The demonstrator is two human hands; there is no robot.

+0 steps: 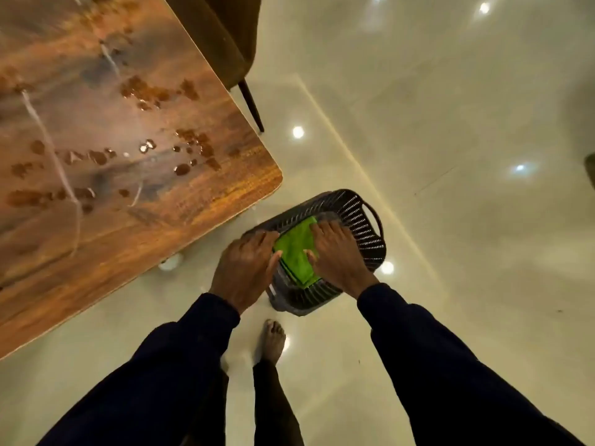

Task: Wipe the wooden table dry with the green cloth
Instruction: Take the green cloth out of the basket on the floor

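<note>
A folded green cloth (296, 249) lies inside a dark slatted basket (360, 217) on the floor. My left hand (244, 268) grips the cloth's left edge and my right hand (338, 252) grips its right edge, thumbs on top. The wooden table (128, 123) fills the upper left; its top carries several water drops and puddles near the rounded corner. The lower part of the cloth sits between my wrists, partly hidden by the fingers.
The glossy pale tile floor (450, 156) spreads to the right, showing ceiling light reflections. A chair with a dark leg (251, 104) stands behind the table corner. My bare foot (273, 341) is just below the basket. A white table foot (170, 262) rests by the basket.
</note>
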